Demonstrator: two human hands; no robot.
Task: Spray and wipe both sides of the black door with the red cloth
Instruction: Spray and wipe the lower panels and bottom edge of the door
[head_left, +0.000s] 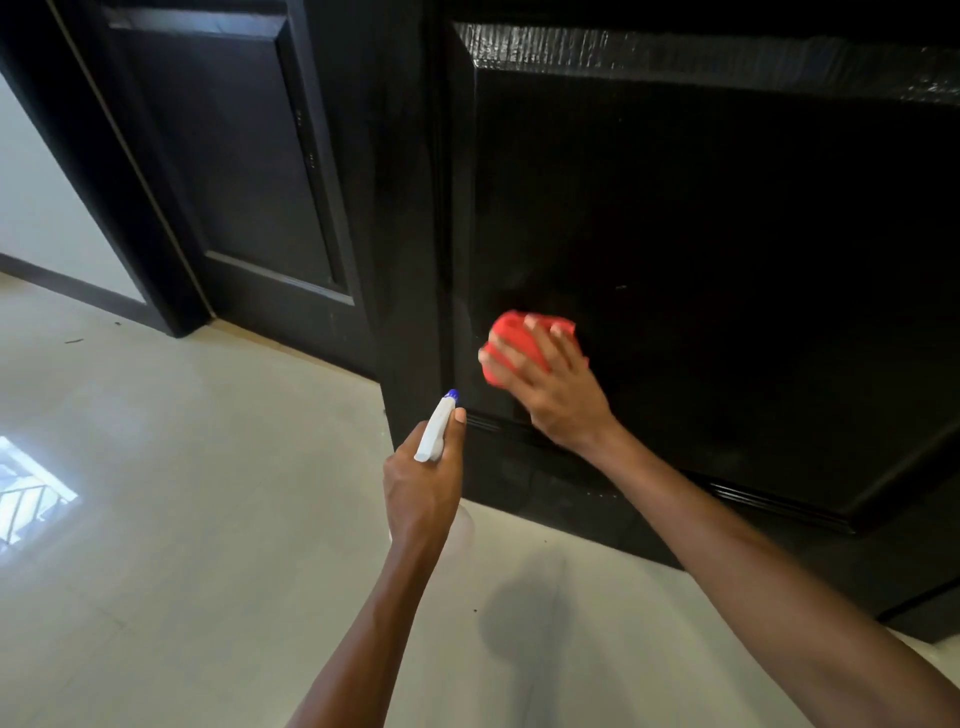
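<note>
Door (727, 218) work sits low on the panel: we press the bunched red cloth (511, 338) against the black face with our right hand (545, 379), fingers spread over it to keep it flat. Our left hand (423, 483) grips the spray bottle (439, 428), nozzle toward the door's edge, ready for another squirt. Its contents we cannot tell. Pale floor (208, 519) lies below.
</note>
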